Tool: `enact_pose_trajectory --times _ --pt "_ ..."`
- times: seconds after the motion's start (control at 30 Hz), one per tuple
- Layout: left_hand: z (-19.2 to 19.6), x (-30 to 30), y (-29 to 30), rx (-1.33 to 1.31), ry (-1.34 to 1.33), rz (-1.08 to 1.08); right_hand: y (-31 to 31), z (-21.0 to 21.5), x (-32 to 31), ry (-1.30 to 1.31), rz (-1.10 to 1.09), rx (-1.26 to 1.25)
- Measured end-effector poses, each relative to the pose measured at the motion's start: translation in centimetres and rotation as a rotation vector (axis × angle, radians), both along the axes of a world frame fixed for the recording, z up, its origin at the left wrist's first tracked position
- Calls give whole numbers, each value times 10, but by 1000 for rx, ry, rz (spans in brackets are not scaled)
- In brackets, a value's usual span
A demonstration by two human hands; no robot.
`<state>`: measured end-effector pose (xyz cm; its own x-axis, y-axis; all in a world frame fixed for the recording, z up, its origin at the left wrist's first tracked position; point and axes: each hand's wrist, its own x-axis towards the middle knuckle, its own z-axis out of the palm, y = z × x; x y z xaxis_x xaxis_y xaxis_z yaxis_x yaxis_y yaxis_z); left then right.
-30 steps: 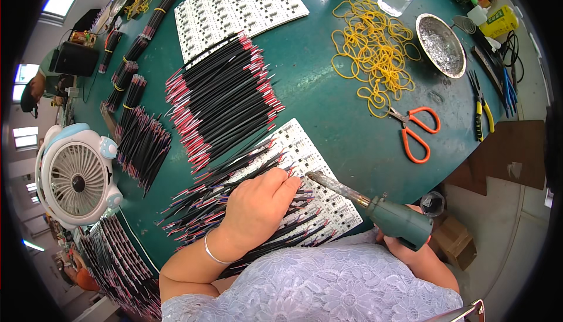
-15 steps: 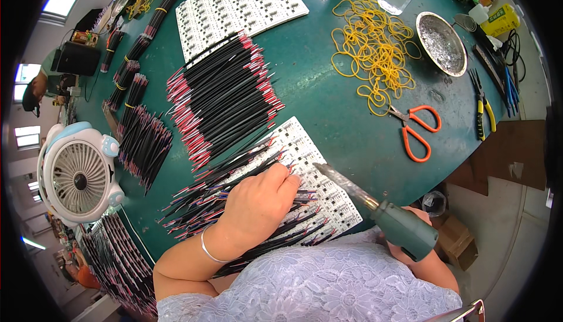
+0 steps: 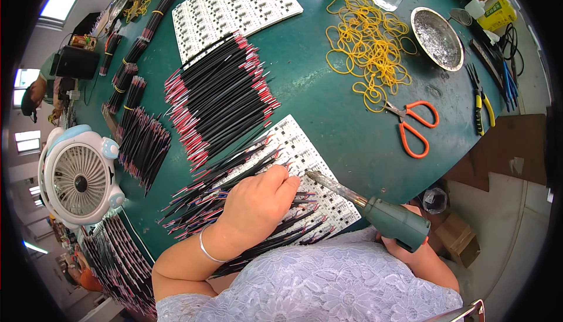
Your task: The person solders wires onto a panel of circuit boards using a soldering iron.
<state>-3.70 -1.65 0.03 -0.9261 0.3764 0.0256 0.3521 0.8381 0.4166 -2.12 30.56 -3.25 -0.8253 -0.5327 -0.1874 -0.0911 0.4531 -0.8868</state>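
Observation:
My left hand (image 3: pixel 258 205) is closed in a pinch over a white circuit board panel (image 3: pixel 331 196), on a thin black wire lead that my fingers mostly cover. Several black leads with bared coloured ends (image 3: pixel 202 205) run from the panel toward the left. A large soldering iron with a green handle (image 3: pixel 399 225) is gripped in my right hand (image 3: pixel 404 250), which the handle partly hides. The iron's metal tip reaches over the panel, just right of my left fingertips; whether it touches a pad I cannot tell.
Beyond lie a stack of black leads (image 3: pixel 226 96) and white panels (image 3: pixel 234 5). Yellow cords (image 3: pixel 369 46), orange-handled scissors (image 3: pixel 416 128), a metal bowl (image 3: pixel 437 38) and pliers (image 3: pixel 481 102) are on the right. A fan (image 3: pixel 81 175) stands left; a person (image 3: pixel 38 96) is at far left.
The soldering iron and my right hand have shifted slightly left, bringing the tip nearer my left fingertips. My left hand stays almost in place. The view has shifted a little.

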Motion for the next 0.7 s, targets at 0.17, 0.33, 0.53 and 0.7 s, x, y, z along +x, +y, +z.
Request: enact_pose_trajectory --times 0.17,0.33,0.53,0.7 --pt "3 -2 0 -64 -27 -26 2 -5 2 -31 -42 -61" --pt "7 -3 2 -119 -63 -35 -5 2 -8 220 5 -78" --pt "7 -1 4 -117 -54 -18 0 12 -5 -38 -183 -226" --pt "13 -3 -3 77 176 -45 0 17 -10 -41 -124 -244"
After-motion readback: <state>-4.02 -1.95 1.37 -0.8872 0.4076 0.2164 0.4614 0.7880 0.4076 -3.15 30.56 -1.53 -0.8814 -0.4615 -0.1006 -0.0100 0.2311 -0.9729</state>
